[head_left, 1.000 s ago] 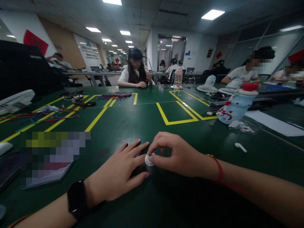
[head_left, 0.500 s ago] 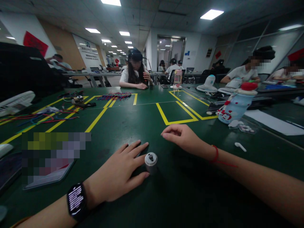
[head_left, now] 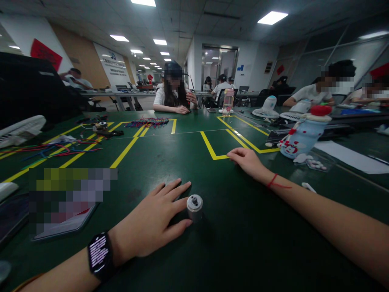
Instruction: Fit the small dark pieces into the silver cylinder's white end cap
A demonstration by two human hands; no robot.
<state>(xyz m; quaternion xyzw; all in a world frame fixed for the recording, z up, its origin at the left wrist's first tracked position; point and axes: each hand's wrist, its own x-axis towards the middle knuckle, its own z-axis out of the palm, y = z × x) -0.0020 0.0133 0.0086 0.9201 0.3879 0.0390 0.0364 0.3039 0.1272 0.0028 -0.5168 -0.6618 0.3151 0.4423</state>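
Observation:
A small silvery cylinder (head_left: 195, 210), which looks like a small motor with a short shaft on top, stands upright on the green table. My left hand (head_left: 158, 217) lies flat beside it with the fingers spread. Its index fingertip reaches the cylinder's left side, and the thumb tip is close to its base; the hand is not wrapped round it. Farther off to the right, my right hand (head_left: 247, 161) hovers low near the front corner of a yellow tape outline (head_left: 215, 156). Its fingers are curled together in a pinch, and whatever is between the tips, if anything, is hidden.
Right of my right hand stand a blue bottle with a red top (head_left: 306, 136), a small clear bag (head_left: 314, 163) and a white earbud (head_left: 308, 187). Coloured wires (head_left: 147, 123) lie at the far left-centre. A clear-edged sheet (head_left: 67, 227) is left. Another person (head_left: 172, 91) sits opposite.
My right hand has moved away from me and to the right, up to the tape corner, its forearm now partly covering the earbud. My left hand and the cylinder have stayed in place.

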